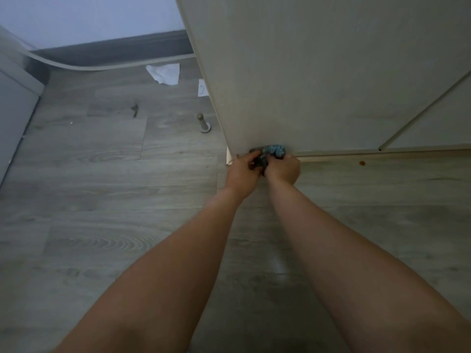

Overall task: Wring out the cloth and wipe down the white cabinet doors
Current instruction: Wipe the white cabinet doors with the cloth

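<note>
From my remote seat, the nearest things in view were the two bare forearms, rising from about 6 o'clock and 5 o'clock at the bottom edge and converging toward the centre. They crossed a grey wood-grain floor (pixel 107 225) that filled the lower and left parts of the view. At their ends, just right of centre, the left hand (pixel 240 174) was curled with its fingers closed onto the dark end of the cloth (pixel 272 152), and the right hand (pixel 283 169) was closed in a fist around the same cloth at its 3 o'clock side, the two hands touching or nearly so. The cloth was a bunched blue and dark wad, gripped between both hands and pressed against the bottom edge of the white cabinet door (pixel 305 72), right above a pale wooden plinth strip (pixel 382 157) that ran off toward 3 o'clock. A small orange-brown spot (pixel 362 163) marked that strip. The door filled the view from 12 to 3 o'clock, with a second door panel (pixel 448 118) angled at its right. Farther out at about 10 o'clock from the hands stood a metal doorstop (pixel 204 123), and beyond it, toward 11 o'clock, a crumpled white paper (pixel 164 73) lay near the dark skirting board (pixel 114 50).
</note>
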Motion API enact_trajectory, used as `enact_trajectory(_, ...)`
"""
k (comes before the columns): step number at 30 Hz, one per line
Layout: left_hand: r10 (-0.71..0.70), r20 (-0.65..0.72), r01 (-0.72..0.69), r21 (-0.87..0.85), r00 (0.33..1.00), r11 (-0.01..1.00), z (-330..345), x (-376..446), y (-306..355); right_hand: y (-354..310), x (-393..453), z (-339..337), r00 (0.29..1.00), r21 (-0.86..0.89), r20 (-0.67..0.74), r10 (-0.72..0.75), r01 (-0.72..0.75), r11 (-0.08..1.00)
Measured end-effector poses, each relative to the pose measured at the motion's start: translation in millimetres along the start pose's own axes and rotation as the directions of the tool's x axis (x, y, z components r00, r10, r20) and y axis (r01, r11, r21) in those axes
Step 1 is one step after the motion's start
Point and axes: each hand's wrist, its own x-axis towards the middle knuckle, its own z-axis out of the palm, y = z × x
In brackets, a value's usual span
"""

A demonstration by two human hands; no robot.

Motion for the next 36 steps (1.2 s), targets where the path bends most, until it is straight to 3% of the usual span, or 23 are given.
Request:
enact_trajectory(2, -0.004, -0.087, 0.001, -0.038, 0.996, 0.999, 0, -1, 7, -7, -7, -4, 0.999, 0.039, -0.003, -0.054, 0.054, 0.998)
enact_trajectory(4, 0.080, -0.229, -0.096, -0.057, 0.970, 0.994, -2, -6, 28, -23, -16, -16, 0.984, 0.133, -0.031, -0.177, 0.180, 0.975)
enact_trajectory(7, 0.315, -0.428, -0.362, -0.032, 0.847, 0.932, 1, -15, 75, -56, -25, -43, 0.906, 0.265, -0.215, -0.364, 0.412, 0.872)
enact_trajectory(9, 0.397, -0.510, -0.462, 0.000, 0.763, 0.887, 9, -15, 97, -70, -23, -53, 0.854, 0.271, -0.321, -0.410, 0.497, 0.824)
enact_trajectory(11, 0.379, -0.471, -0.432, -0.004, 0.796, 0.902, 21, -8, 96, -60, -12, -56, 0.863, 0.219, -0.326, -0.386, 0.466, 0.857)
enact_trajectory(14, 0.236, -0.161, -0.225, 0.084, 0.959, 0.971, 43, 2, 57, -20, 13, -59, 0.966, 0.084, -0.169, -0.197, 0.213, 0.973)
enact_trajectory(16, 0.148, -0.042, -0.145, 0.069, 0.988, 0.987, 51, 1, 41, -8, 23, -66, 0.987, -0.010, -0.054, -0.154, 0.153, 0.988)
enact_trajectory(19, 0.257, -0.143, -0.259, 0.004, 0.956, 0.966, 54, 0, 62, -27, 15, -84, 0.955, 0.015, -0.109, -0.277, 0.280, 0.960)
enact_trajectory(22, 0.446, -0.341, -0.470, 0.014, 0.827, 0.883, 57, -7, 113, -61, 8, -115, 0.861, 0.189, -0.280, -0.425, 0.483, 0.855)
enact_trajectory(24, 0.475, -0.455, -0.541, -0.018, 0.753, 0.841, 63, -9, 133, -75, 12, -123, 0.808, 0.224, -0.348, -0.475, 0.564, 0.795)
enact_trajectory(25, 0.460, -0.469, -0.536, -0.034, 0.754, 0.844, 69, -10, 136, -74, 15, -123, 0.800, 0.201, -0.367, -0.474, 0.566, 0.799)
enact_trajectory(27, 0.414, -0.396, -0.454, -0.009, 0.820, 0.891, 81, -6, 128, -59, 23, -120, 0.839, 0.122, -0.369, -0.400, 0.471, 0.874)
enact_trajectory(29, 0.301, -0.253, -0.301, 0.039, 0.919, 0.953, 93, 0, 105, -32, 34, -118, 0.933, 0.051, -0.250, -0.260, 0.281, 0.958)
enact_trajectory(31, 0.156, -0.157, -0.158, -0.001, 0.975, 0.987, 98, 1, 89, -15, 42, -123, 0.977, -0.032, -0.116, -0.180, 0.177, 0.984)
enact_trajectory(33, 0.173, -0.180, -0.176, 0.002, 0.968, 0.984, 102, 0, 93, -20, 45, -130, 0.968, -0.027, -0.124, -0.218, 0.217, 0.976)
enact_trajectory(36, 0.354, -0.284, -0.366, 0.014, 0.891, 0.931, 105, -7, 129, -46, 39, -149, 0.894, 0.117, -0.275, -0.354, 0.397, 0.910)
